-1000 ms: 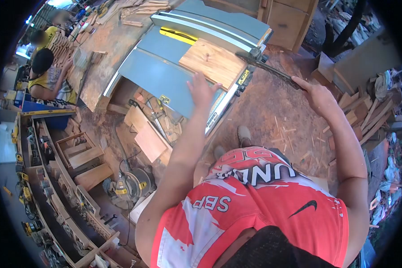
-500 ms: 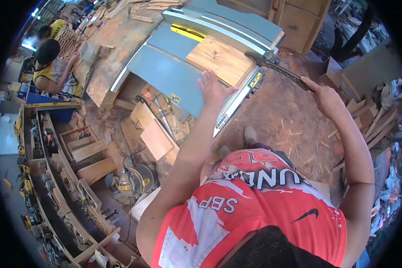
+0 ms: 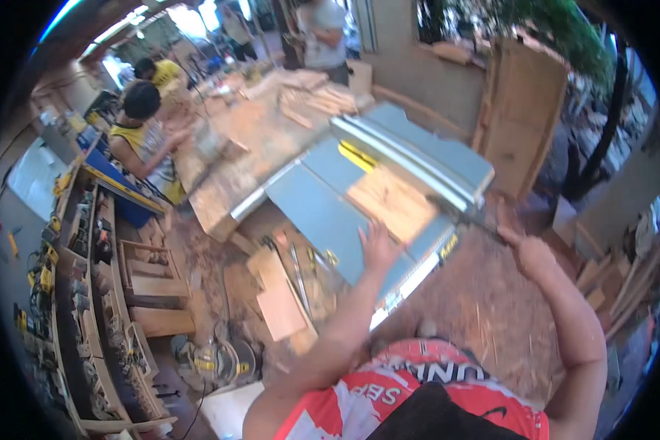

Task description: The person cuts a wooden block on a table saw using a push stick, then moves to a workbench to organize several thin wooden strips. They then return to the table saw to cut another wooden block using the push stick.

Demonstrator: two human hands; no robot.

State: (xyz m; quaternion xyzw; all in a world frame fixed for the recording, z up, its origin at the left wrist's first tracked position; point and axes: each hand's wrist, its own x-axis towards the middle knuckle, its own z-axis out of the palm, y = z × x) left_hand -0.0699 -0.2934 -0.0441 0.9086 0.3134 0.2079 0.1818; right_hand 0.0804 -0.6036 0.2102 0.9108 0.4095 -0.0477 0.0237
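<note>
A flat wooden board (image 3: 394, 204) lies on the grey table saw (image 3: 312, 204), alongside its metal fence (image 3: 411, 167). The yellow strip (image 3: 356, 155) on the saw top is just beyond the board's far end. My left hand (image 3: 378, 246) rests with fingers spread at the board's near left edge; whether the fingertips press on the wood is blurred. In my right hand (image 3: 532, 253) is the near end of a dark push stick (image 3: 477, 218), fingers wrapped round it. Its far end reaches the board's near right corner by the fence.
A wooden workbench (image 3: 268, 110) adjoins the saw. One person (image 3: 143, 136) in a yellow top sits at left, others stand farther back. Tool shelves (image 3: 99, 293) line the left side. A round yellow-and-black machine (image 3: 224, 359) and offcuts (image 3: 282, 315) lie below; scrap wood (image 3: 623, 271) is piled right.
My view has tilted up, so the saw and hands sit lower in the picture and more people show. The board and both hands keep about the same places on the saw.
</note>
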